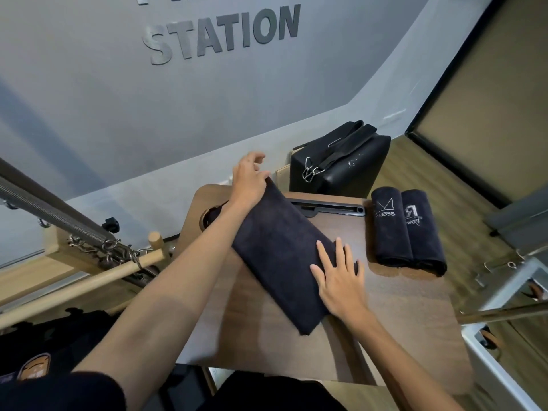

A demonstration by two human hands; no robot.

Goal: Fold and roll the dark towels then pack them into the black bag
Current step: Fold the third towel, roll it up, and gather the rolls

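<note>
a folded towel [278,256] is lying slantwise on the bench [400,315]; the left hand [249,179] is pinching its far end while the right hand [338,277], fingers flat, is pressing the near end, nearer the rolls [407,231].

Single head cam, wide-angle, looks fwd and down, close over table [400,307] toward wall [89,99].

You're at a small wood-grain table [400,321] with a black slot bar [329,207] near its far edge. Behind it is a grey wall [89,99] with raised dark letters reading STATION [222,34]. Wood-plank floor [394,173] on the right. On the left, a wooden frame [59,256] with a metal spring [50,209] and a dowel [89,283].
</note>
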